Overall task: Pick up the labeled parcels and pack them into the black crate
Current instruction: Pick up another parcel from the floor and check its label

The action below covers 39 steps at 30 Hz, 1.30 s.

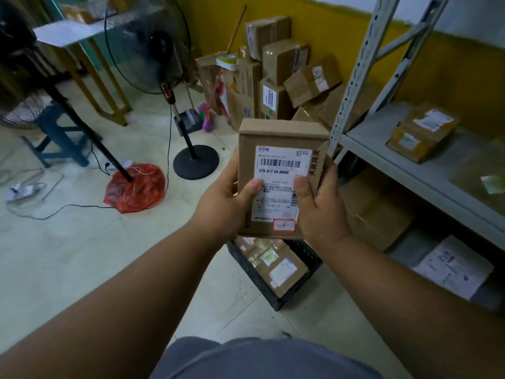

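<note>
I hold a small brown cardboard parcel [281,138] upright in front of me, its white shipping label facing me. My left hand [224,203] grips its left edge with the thumb on the label. My right hand [319,212] grips its right edge, thumb also on the label. Directly below the parcel, on the floor, stands the black crate [254,272], which holds several labeled cardboard parcels [281,269]. The held parcel hides the crate's far end.
A grey metal shelf rack [388,149] at the right carries parcels on its shelves. A pile of cardboard boxes [284,77] fills the back corner. Two standing fans [153,50], a red plastic bag [136,187], a blue stool [57,132] and cables occupy the left floor.
</note>
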Available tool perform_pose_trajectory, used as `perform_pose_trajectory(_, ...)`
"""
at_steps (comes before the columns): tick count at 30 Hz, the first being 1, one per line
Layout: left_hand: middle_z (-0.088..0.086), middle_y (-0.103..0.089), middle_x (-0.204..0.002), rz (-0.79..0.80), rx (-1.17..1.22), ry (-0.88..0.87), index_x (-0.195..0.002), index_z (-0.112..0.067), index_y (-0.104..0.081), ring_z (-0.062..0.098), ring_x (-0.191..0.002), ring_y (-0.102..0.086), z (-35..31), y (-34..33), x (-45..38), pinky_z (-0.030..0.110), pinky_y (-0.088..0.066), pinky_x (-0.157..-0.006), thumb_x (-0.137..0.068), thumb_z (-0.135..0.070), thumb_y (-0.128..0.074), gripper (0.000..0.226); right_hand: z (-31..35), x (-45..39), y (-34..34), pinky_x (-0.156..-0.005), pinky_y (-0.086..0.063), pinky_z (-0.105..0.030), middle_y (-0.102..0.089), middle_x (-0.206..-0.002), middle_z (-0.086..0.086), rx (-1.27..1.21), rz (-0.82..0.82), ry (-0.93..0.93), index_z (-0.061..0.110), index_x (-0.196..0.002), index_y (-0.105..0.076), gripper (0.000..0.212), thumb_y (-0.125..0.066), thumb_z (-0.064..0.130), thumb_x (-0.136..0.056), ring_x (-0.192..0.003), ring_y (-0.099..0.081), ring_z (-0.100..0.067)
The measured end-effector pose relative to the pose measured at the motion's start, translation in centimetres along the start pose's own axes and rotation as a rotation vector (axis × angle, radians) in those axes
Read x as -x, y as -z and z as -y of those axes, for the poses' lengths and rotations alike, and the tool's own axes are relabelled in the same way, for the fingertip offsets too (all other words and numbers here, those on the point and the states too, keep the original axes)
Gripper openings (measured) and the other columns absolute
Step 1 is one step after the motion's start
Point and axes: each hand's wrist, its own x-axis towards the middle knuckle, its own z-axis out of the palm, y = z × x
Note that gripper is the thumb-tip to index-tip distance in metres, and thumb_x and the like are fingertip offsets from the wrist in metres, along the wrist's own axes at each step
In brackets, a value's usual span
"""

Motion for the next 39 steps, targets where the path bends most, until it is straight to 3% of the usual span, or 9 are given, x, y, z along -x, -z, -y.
perform_pose_trajectory(5,-0.028,-0.067,-0.112,-0.006,-0.112,-0.035,-0.135,-0.05,-0.049,-0.009,-0.101,-0.063,2.3,2.0,-7.0,0.022,-0.059,-0.077,-0.096,-0.029,-0.059,0.044,-3.1,-4.4,-3.7,-0.078,-0.059,-0.034,-0.063,-0.117,0.004,0.055,-0.026,-0.094,0.055,-0.116,-0.034,0.024,-0.047,0.052,-0.097,-0.104,-0.067,-0.016)
perform_pose_trajectory(9,-0.026,-0.067,-0.113,0.075,-0.251,-0.071,-0.138,-0.047,-0.046,-0.003,-0.101,-0.065,4.7,2.9,-14.2,0.029,-0.059,-0.082,-0.096,-0.031,-0.058,0.046,-5.6,-8.1,-6.9,-0.086,-0.057,-0.045,-0.064,-0.116,-0.004,0.123,-0.186,-0.269,0.027,-0.115,-0.05,0.018,-0.05,0.038,-0.101,-0.104,-0.065,-0.021)
perform_pose_trajectory(12,-0.027,-0.066,-0.117,0.18,-0.327,-0.097,-0.142,-0.047,-0.043,-0.006,-0.105,-0.062,6.6,3.7,-20.1,0.017,-0.053,-0.082,-0.097,-0.031,-0.058,0.05,-7.2,-11.0,-9.2,-0.091,-0.054,-0.045,-0.066,-0.12,-0.005,0.192,-0.327,-0.371,0.018,-0.12,-0.059,0.024,-0.053,0.032,-0.101,-0.106,-0.064,-0.022)
perform_pose_trajectory(16,-0.031,-0.064,-0.105,0.363,-0.388,-0.134,-0.142,-0.05,-0.042,-0.026,-0.092,-0.055,9.0,5.0,-26.9,-0.003,-0.041,-0.063,-0.095,-0.035,-0.06,0.052,-9.3,-14.1,-12.7,-0.082,-0.056,-0.038,-0.072,-0.108,0.003,0.221,-0.553,-0.516,0.022,-0.116,-0.064,0.02,-0.056,0.031,-0.1,-0.095,-0.068,-0.016)
perform_pose_trajectory(21,-0.03,-0.062,-0.088,0.374,-0.398,-0.023,-0.129,-0.044,-0.057,-0.019,-0.077,-0.06,11.8,6.1,-32.6,0.007,-0.043,-0.058,-0.09,-0.04,-0.066,0.04,-12.6,-17.7,-16.7,-0.058,-0.041,-0.021,-0.066,-0.091,0.008,0.283,-0.706,-0.666,0.021,-0.104,-0.058,0.017,-0.06,0.037,-0.097,-0.075,-0.06,-0.008)
perform_pose_trajectory(25,-0.02,-0.065,-0.084,0.333,-0.486,0.014,-0.104,-0.034,-0.056,-0.004,-0.077,-0.064,15.3,4.8,-36.6,0.017,-0.047,-0.056,-0.092,-0.038,-0.064,0.015,-17.3,-20.0,-18.5,-0.075,-0.057,-0.037,-0.067,-0.09,0.009,0.274,-0.724,-0.712,0.022,-0.101,-0.061,0.014,-0.064,0.034,-0.095,-0.083,-0.067,-0.015)
perform_pose_trajectory(27,-0.019,-0.066,-0.083,0.335,-0.514,0.012,-0.101,-0.03,-0.055,-0.003,-0.075,-0.064,18.4,3.4,-38.6,0.017,-0.046,-0.055,-0.092,-0.035,-0.063,0.012,-21.1,-20.7,-19.4,-0.079,-0.058,-0.041,-0.069,-0.096,0.006,0.273,-0.727,-0.733,0.02,-0.103,-0.063,0.014,-0.063,0.033,-0.095,-0.088,-0.068,-0.018)
perform_pose_trajectory(34,-0.021,-0.063,-0.082,0.436,-0.518,0.08,-0.101,-0.034,-0.053,-0.006,-0.066,-0.062,34.6,-1.1,-40.2,0.006,-0.042,-0.041,-0.093,-0.037,-0.059,0.01,-36.8,-18.1,-22.8,-0.079,-0.056,-0.034,-0.072,-0.102,0.002,0.338,-0.7,-0.878,0.017,-0.108,-0.067,0.018,-0.061,0.029,-0.097,-0.09,-0.067,-0.017)
perform_pose_trajectory(39,-0.033,-0.066,-0.082,0.638,-0.475,0.192,-0.123,-0.052,-0.049,-0.013,-0.067,-0.065,48.0,-1.4,-39.2,0.008,-0.047,-0.045,-0.096,-0.035,-0.058,0.033,-47.5,-13.1,-28.4,-0.065,-0.06,-0.025,-0.07,-0.111,0.001,0.171,-0.598,-0.95,0.019,-0.125,-0.061,0.028,-0.052,0.032,-0.102,-0.088,-0.071,-0.014)
